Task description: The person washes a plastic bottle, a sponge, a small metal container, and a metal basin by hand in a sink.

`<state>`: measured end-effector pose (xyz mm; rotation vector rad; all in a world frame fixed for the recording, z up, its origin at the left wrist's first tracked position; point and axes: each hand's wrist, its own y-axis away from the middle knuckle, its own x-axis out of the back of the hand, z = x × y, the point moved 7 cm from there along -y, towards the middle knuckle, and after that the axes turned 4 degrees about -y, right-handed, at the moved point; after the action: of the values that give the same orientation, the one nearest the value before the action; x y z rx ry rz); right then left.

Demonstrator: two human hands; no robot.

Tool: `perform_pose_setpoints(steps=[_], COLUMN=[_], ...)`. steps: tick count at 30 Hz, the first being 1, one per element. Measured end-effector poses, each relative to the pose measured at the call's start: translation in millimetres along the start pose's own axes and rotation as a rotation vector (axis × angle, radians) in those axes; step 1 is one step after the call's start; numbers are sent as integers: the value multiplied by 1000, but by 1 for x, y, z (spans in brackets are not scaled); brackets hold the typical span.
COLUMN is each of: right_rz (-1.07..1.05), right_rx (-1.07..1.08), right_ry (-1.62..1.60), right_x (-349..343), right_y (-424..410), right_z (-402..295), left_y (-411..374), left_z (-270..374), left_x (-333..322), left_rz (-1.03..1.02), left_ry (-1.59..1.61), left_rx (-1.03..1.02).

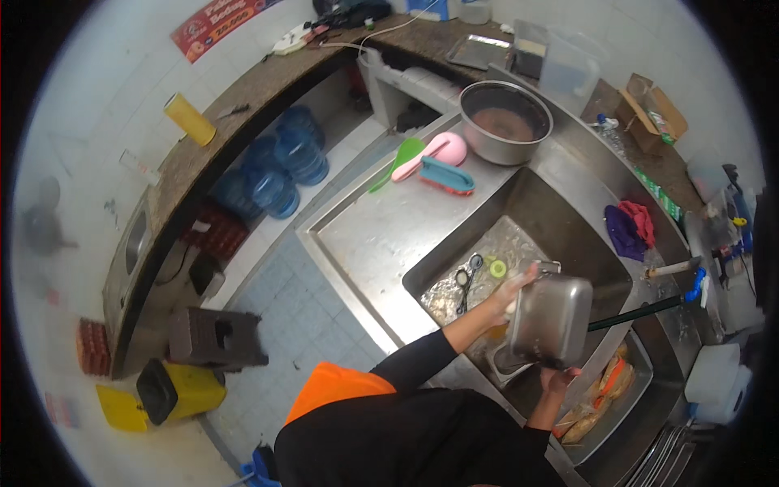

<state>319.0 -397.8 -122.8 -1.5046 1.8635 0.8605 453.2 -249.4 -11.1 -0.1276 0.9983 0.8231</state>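
Above a stainless steel sink basin [566, 207], a deep rectangular steel pan [554, 316] is tilted with its outer side towards me. My left hand [514, 292] grips its far end; whitish suds seem to cover the fingers. My right hand [555, 378] holds the near end, by the rim. Beneath, in wet, sudsy metal ware, lie dark-handled measuring spoons or a similar utensil [465, 283] and a lime-green ring-shaped piece [498, 268]. Another steel pan [505, 365] sits partly hidden under the held one. The pan's inside is out of sight.
On the drainboard [359, 243] rest a teal scrubbing brush [447, 175], a pink ladle [447, 149], a green scoop [408, 155] and a large round pot [506, 131]. A dark green hose [636, 313] crosses beside the pan. Bagged food [602, 395] lies in a tray in the right basin.
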Motion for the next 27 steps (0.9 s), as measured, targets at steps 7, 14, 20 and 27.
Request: perform_pose_setpoints(steps=[7,14,20,27], right_rz=[214,400,194,-55], right_rx=[-32,328,391,843], right_ry=[58,931,1716,1820], right_x=[-30,-78,-146,-194], right_y=[-9,-41,-42,-23], right_z=[18,-29,-18,-6], left_y=[-25,-24,-18,-43], left_z=[14,9,24,-1], left_x=[37,49,39,58], left_rz=[267,206,441,68], left_ry=[-617,-181,-892,206], left_rx=[-190,-315,-518,-229])
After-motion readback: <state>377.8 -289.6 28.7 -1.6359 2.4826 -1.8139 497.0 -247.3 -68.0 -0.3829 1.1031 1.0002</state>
